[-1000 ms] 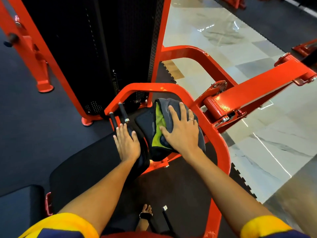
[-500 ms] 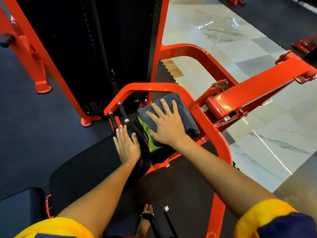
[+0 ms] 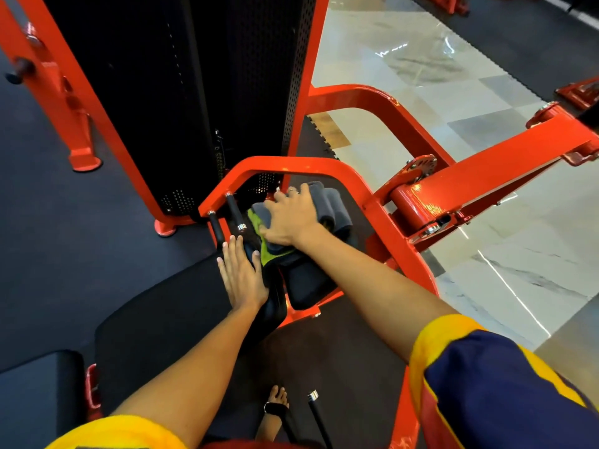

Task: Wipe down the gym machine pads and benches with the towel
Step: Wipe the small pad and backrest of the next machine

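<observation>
Seen from above the person's head, the orange frame (image 3: 385, 218) bends in a loop around two black pads, and the folded grey towel (image 3: 334, 205), its green lining showing at one edge, lies inside that loop on the wide pad (image 3: 304, 286). The right hand (image 3: 290, 218) presses down on the towel, palm flat and fingers spread a little apart over the cloth, a ring on one finger. The left hand (image 3: 241, 273) rests on the narrow pad (image 3: 275, 312) at the loop's near left side, fingers straight and close together. Two black handles (image 3: 234, 210) with shiny ends stick out from the frame's left bar. Behind the frame rises a black weight housing (image 3: 181, 92); to the frame's right lies glossy tiled floor (image 3: 486, 286).
</observation>
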`<state>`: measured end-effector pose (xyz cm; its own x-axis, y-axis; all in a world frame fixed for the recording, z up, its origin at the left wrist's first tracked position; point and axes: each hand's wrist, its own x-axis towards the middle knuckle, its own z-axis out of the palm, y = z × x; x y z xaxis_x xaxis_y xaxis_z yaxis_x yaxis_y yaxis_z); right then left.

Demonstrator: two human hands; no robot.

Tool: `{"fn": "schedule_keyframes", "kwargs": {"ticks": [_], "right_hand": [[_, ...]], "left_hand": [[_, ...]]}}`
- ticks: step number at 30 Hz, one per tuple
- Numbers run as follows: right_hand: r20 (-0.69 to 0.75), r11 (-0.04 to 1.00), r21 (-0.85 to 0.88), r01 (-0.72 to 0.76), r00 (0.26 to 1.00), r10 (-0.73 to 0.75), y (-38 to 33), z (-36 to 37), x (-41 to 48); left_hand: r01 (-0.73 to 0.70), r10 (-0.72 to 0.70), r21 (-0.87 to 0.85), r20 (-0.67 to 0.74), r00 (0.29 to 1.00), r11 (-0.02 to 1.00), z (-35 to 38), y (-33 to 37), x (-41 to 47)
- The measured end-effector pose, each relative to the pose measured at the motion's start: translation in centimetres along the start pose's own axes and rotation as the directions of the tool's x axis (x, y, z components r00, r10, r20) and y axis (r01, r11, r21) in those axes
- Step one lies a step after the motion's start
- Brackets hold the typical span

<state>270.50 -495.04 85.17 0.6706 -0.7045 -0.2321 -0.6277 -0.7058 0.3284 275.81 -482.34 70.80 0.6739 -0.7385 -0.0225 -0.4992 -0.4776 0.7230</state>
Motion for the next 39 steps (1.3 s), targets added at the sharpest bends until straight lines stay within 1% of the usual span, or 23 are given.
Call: {"fn": "schedule_keyframes", "kwargs": {"ticks": [2, 4, 6, 8, 9, 11, 14, 17, 19, 21, 22, 24, 27, 32, 33, 34, 35, 37, 39], "right_hand": [[-0.031, 0.997, -0.007, 0.078, 0.996, -0.078, 0.5, 0.0, -0.6], [-0.075, 0.994, -0.011, 0.111, 0.991, -0.111, 2.6, 0.0, -1.4], [-0.084, 0.997, 0.023, 0.075, 0.994, -0.072, 5.2, 0.0, -1.9], [-0.075, 0.996, 0.091, 0.004, 0.997, 0.003, 6.6, -0.2, -2.2], [-0.063, 0.995, 0.101, -0.021, 0.998, 0.027, 6.4, -0.3, -2.1], [-0.034, 0.998, 0.058, -0.029, 0.999, 0.031, 4.2, -0.4, -1.4], [-0.004, 1.000, 0.000, 0.023, 1.000, -0.023, 0.0, -0.2, -0.1], [0.009, 1.000, 0.001, 0.031, 0.999, -0.031, -1.2, 0.2, 0.2], [-0.039, 0.998, 0.066, 0.000, 0.999, 0.003, -1.2, 1.1, -1.4], [-0.131, 0.989, 0.145, 0.013, 0.991, 0.007, -1.5, 2.6, -4.4], [-0.182, 0.986, 0.164, 0.023, 0.983, 0.007, -1.8, 3.5, -6.1], [-0.225, 0.985, 0.173, 0.022, 0.974, 0.018, -2.4, 5.1, -8.8], [-0.190, 0.988, 0.152, -0.003, 0.981, 0.032, -2.8, 4.7, -7.7], [0.030, 0.999, 0.042, -0.031, 0.999, 0.030, -4.7, 1.6, -0.8], [0.037, 0.999, 0.038, -0.025, 0.999, 0.024, -5.0, 1.4, -0.6], [0.019, 0.998, 0.052, -0.022, 1.000, 0.021, -4.8, 1.6, -0.9], [-0.031, 0.997, 0.082, -0.011, 0.999, 0.014, -4.5, 2.2, -1.9], [-0.178, 0.987, 0.161, 0.014, 0.984, 0.015, -3.8, 4.1, -4.9], [-0.285, 0.970, 0.244, 0.020, 0.957, 0.052, -3.8, 6.1, -9.0]], "left_hand": [[-0.002, 0.002, -0.010, -0.006, 1.000, 1.000, -0.1, 0.2, 0.0], [0.004, -0.004, -0.022, -0.013, 1.000, 1.000, -0.2, 0.4, -0.1], [0.015, -0.015, -0.030, -0.007, 1.000, 0.999, -0.2, 0.5, 0.0], [0.018, -0.018, -0.031, -0.006, 1.000, 0.999, -0.1, 0.5, -0.1], [0.016, -0.016, -0.032, -0.009, 1.000, 0.999, -0.1, 0.5, -0.1], [0.015, -0.016, -0.042, -0.014, 1.000, 0.999, -0.1, 0.4, 0.0], [0.004, -0.005, -0.054, -0.017, 1.000, 0.999, 0.0, 0.0, 0.1], [-0.018, 0.017, -0.048, -0.021, 1.000, 0.999, 0.1, -0.4, 0.1], [0.006, -0.007, -0.077, -0.016, 1.000, 0.997, 0.0, -0.2, 0.1], [0.026, -0.027, -0.092, -0.010, 1.000, 0.995, -0.1, 0.1, 0.0], [0.027, -0.027, -0.087, -0.009, 1.000, 0.996, -0.2, 0.2, 0.0], [0.016, -0.017, -0.078, -0.011, 1.000, 0.997, -0.2, 0.1, -0.1], [0.019, -0.021, -0.090, -0.019, 1.000, 0.996, -0.1, 0.0, -0.1], [-0.008, 0.007, -0.102, -0.006, 1.000, 0.995, 0.0, -0.2, 0.0], [-0.009, 0.009, -0.104, -0.002, 1.000, 0.995, -0.1, -0.4, -0.1], [-0.011, 0.011, -0.109, 0.003, 1.000, 0.994, -0.1, -0.4, -0.1], [-0.010, 0.010, -0.115, 0.006, 1.000, 0.993, -0.2, -0.5, 0.0], [0.003, -0.002, -0.127, 0.006, 1.000, 0.992, -0.3, -0.4, 0.0], [-0.026, 0.029, -0.115, 0.023, 0.999, 0.993, -0.4, -0.5, -0.3]]}}
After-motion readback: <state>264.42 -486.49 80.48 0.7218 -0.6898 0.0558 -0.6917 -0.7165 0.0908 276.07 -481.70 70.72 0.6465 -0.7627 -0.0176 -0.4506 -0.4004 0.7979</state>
